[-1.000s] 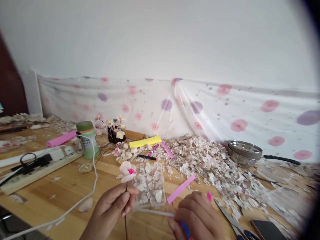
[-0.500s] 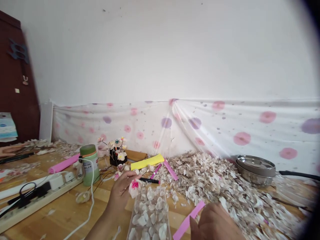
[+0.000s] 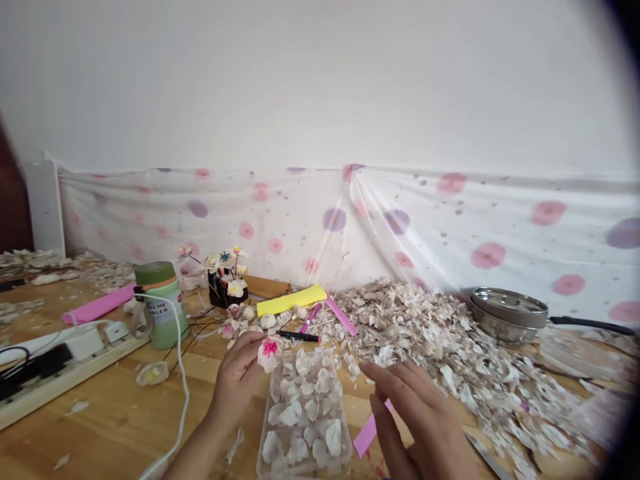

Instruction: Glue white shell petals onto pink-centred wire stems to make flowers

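Note:
My left hand [image 3: 239, 377] is closed on a small white flower with a pink centre [image 3: 269, 352], held at the far left corner of a clear plastic tray of white petals [image 3: 305, 413]. My right hand [image 3: 415, 420] hovers to the right of the tray with its fingers stretched out and apart, holding nothing. Under it lies a pink paper strip [image 3: 367, 433]. A black pen [image 3: 297, 336] lies just beyond the flower.
A large heap of pale petal scraps [image 3: 440, 340] covers the table on the right, with a steel pan [image 3: 507, 313] behind it. A green jar [image 3: 163, 303], a white cable [image 3: 183, 387], a power strip [image 3: 60, 370], yellow paper [image 3: 291, 299] and a small flower bunch [image 3: 225, 267] stand at the left.
My left hand has carried the flower away from me to the tray's far corner. My right hand has risen into view and spread its fingers. The view has shifted.

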A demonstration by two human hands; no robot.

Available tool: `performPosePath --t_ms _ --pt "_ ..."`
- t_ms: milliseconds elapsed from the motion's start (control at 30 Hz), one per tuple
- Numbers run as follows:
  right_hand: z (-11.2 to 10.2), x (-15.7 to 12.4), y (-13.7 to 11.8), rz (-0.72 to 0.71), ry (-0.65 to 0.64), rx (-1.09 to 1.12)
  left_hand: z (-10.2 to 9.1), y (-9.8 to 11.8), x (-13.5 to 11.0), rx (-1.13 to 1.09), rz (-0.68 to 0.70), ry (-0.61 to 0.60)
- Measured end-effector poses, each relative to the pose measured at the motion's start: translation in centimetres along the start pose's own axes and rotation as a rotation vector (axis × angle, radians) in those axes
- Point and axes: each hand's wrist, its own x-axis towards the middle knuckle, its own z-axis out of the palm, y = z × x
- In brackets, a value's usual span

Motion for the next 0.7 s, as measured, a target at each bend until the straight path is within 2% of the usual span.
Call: performPosePath --t_ms 100,200,433,567,700 --pt "0.7 -0.1 0.0 0.037 -0.131 0.013 0.6 0.3 -0.3 -0.01 -0.006 -0.037" --pt "0.9 -0.2 0.0 0.091 -0.186 0.039 1.1 0.5 -0.7 -0.019 -0.006 -0.071" --pt "0.5 -0.3 0.4 0.1 -0.083 -0.004 1.6 0.9 -0.7 -0.049 -0.017 -0.071" --pt "0.4 -0.4 0.6 0.153 -0.124 0.038 1.4 1.0 -0.9 -0.069 -0.061 0.018" --pt "0.1 -0.4 0.6 0.226 -0.217 0.094 0.9 0.9 -1.2 -0.128 -0.157 0.21"
